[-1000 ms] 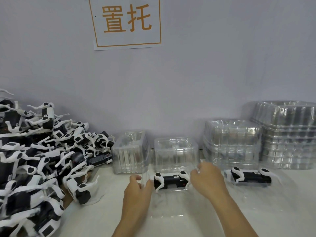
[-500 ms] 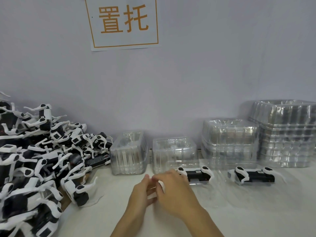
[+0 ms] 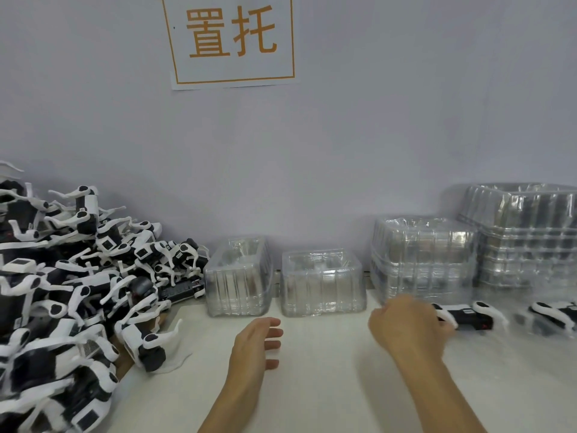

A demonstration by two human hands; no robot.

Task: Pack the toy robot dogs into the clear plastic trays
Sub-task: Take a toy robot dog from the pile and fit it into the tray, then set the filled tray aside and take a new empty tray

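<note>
From the head camera I see my left hand (image 3: 257, 342) hovering above the white table (image 3: 312, 385), fingers loosely extended toward the right and holding nothing. My right hand (image 3: 406, 328) reaches right, its back toward the camera and motion-blurred; it sits right at the near end of a packed toy robot dog (image 3: 465, 314), but I cannot tell whether its fingers grip anything. That dog lies on its side in a clear plastic tray whose edges barely show. Just right of it, a second packed dog (image 3: 554, 315) lies at the frame's edge, also blurred.

At the left a heap of loose black-and-white toy robot dogs (image 3: 71, 292) rises against the wall. Two short stacks of empty clear trays (image 3: 239, 281) (image 3: 323, 284) stand side by side at the back, centre. Right of them stands a taller tray stack (image 3: 424, 260), and beside that a still taller one (image 3: 527, 235). A paper sign (image 3: 232, 40) with orange characters hangs on the grey wall.
</note>
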